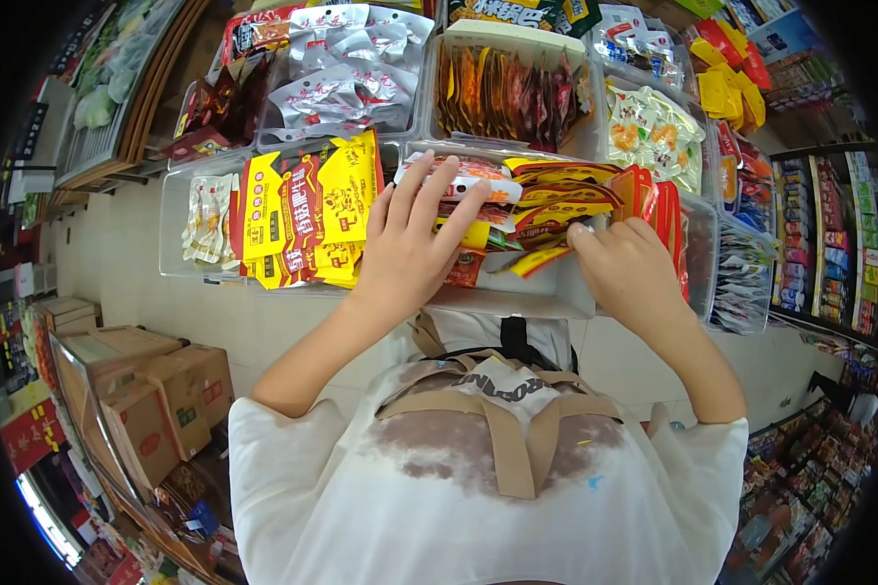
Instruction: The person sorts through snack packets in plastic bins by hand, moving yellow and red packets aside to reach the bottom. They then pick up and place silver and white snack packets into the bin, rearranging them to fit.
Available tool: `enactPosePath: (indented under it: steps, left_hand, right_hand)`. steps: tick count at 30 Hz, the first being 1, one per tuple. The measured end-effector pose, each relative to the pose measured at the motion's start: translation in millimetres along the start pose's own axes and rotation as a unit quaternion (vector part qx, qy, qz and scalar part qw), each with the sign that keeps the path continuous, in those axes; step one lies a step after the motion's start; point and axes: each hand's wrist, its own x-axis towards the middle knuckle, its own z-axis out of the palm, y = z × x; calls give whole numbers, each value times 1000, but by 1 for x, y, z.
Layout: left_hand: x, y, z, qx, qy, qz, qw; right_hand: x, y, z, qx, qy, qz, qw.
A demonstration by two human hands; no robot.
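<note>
My left hand [412,234] lies over the front clear bin with its fingers spread. Its fingertips rest on a white-and-red snack packet [478,177], and nothing is gripped in it. Beside its wrist, large yellow-and-red snack bags [307,210] lean in the bin. On the right, my right hand [626,265] has curled fingers at the end of a yellow-and-red snack packet [539,261], seemingly pinching it; the fingertips are partly hidden. A row of similar yellow-and-red packets [566,200] stands just behind. Red packets [661,219] are packed beyond my right knuckles.
Behind stand more clear bins with silver pouches [346,93], upright brown packets [507,93] and white pouches [654,136]. Cardboard boxes [156,400] sit on a rack at lower left. Snack shelves [834,244] line the right side. The bin's front rim [517,304] is close to my body.
</note>
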Motion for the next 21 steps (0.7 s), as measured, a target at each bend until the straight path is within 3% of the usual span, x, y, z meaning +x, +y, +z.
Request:
enactPosePath:
  steps: [1, 3, 6, 13, 15, 16, 18, 19, 21]
  left_hand:
    - [0, 0, -1, 2, -4, 2, 1000]
    - [0, 0, -1, 6, -3, 2, 1000]
    - [-1, 1, -1, 3, -9, -4, 1000]
    - [-2, 3, -3, -11, -14, -13, 1000]
    - [-3, 2, -2, -6, -12, -10, 1000]
    - [-3, 1, -2, 0, -10, -7, 1000]
    - [-3, 2, -3, -8, -13, -11, 1000]
    - [-2, 2, -3, -17, -17, -13, 1000]
    - [-3, 2, -3, -20, -17, -10, 1000]
  right_hand:
    - [7, -4, -1, -1, 1, 2, 1000]
    - [21, -9, 0, -41, -111, 67, 991]
    - [32, -6, 10, -54, -69, 72, 994]
    - [24, -12, -13, -76, -87, 94, 989]
    - [8, -33, -37, -107, 51, 35, 992]
    - [2, -43, -40, -108, 51, 34, 992]
    - [-5, -57, -44, 101, -44, -49, 993]
    - [-3, -56, -37, 100, -44, -47, 993]
    - [7, -48, -6, 170, -197, -29, 965]
